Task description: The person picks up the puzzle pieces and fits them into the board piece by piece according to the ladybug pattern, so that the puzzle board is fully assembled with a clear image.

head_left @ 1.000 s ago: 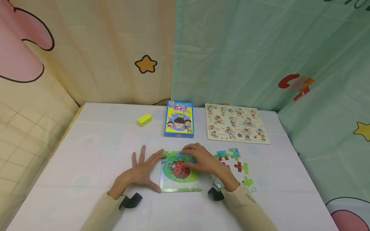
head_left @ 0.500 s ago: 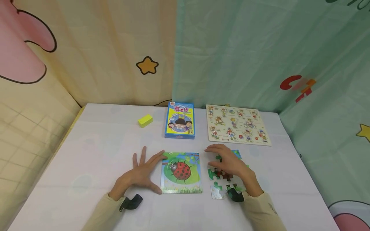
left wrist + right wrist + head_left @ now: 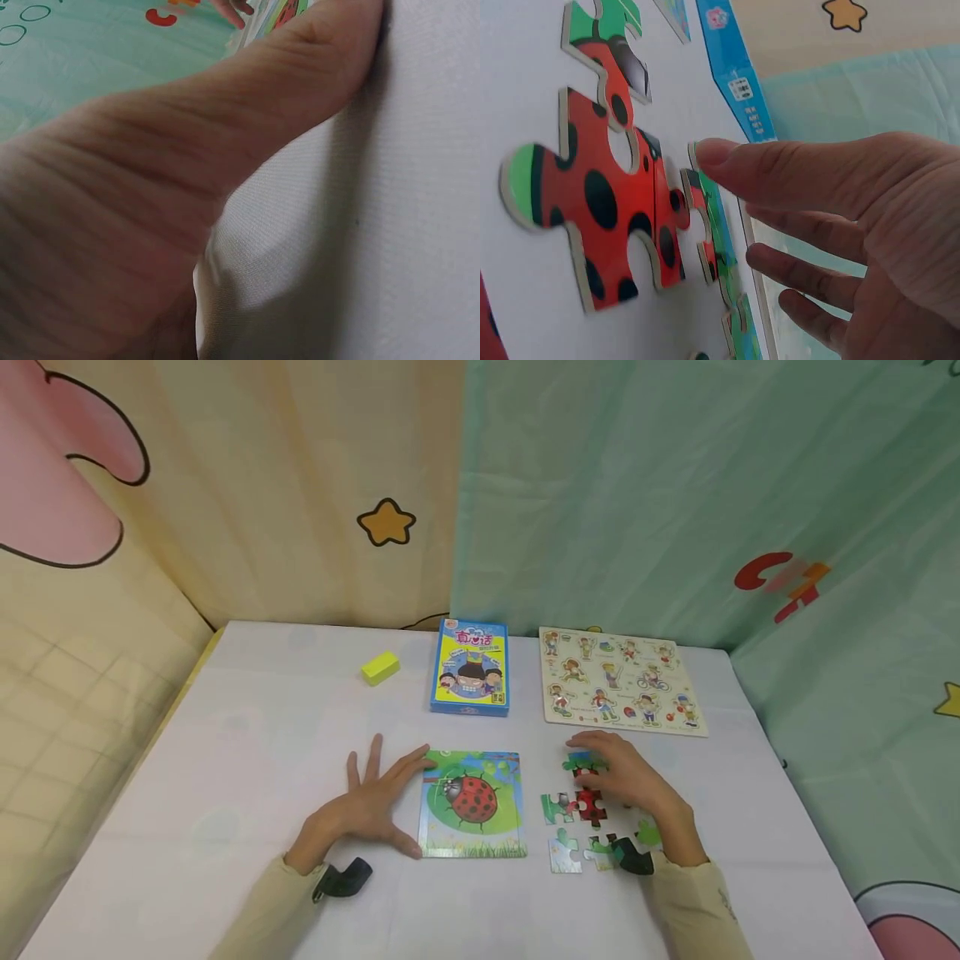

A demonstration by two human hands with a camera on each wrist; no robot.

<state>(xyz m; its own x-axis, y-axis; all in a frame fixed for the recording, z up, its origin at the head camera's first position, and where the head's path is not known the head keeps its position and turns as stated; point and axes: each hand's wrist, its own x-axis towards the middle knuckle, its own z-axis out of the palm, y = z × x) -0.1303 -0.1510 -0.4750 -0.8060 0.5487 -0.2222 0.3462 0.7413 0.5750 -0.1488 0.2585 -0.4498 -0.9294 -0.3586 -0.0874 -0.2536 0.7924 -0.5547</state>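
Observation:
A square ladybug picture board (image 3: 472, 802) lies on the white table. My left hand (image 3: 371, 806) rests at its left side with fingers spread, thumb at the lower left corner and fingertips at the upper one. To the right, my right hand (image 3: 633, 781) hovers over loose ladybug jigsaw pieces, thumb and fingers apart around a top piece (image 3: 582, 763). In the right wrist view, its thumb tip (image 3: 716, 152) overlaps that piece's edge, and a red spotted piece (image 3: 600, 199) lies nearer the camera. Some pieces are hidden under the right hand.
Behind the board stand a yellow block (image 3: 380, 668) and a blue-and-yellow box (image 3: 470, 668). A wooden peg puzzle board (image 3: 622, 683) with children figures lies at the back right. Jigsaw pieces with grass and sky (image 3: 564, 852) lie near the right wrist. Curtains (image 3: 637, 485) rise behind the table.
My right hand has left the ladybug board and moved right, over the loose pieces. More of the board and pieces now shows. The left hand has stayed at the board's left edge.

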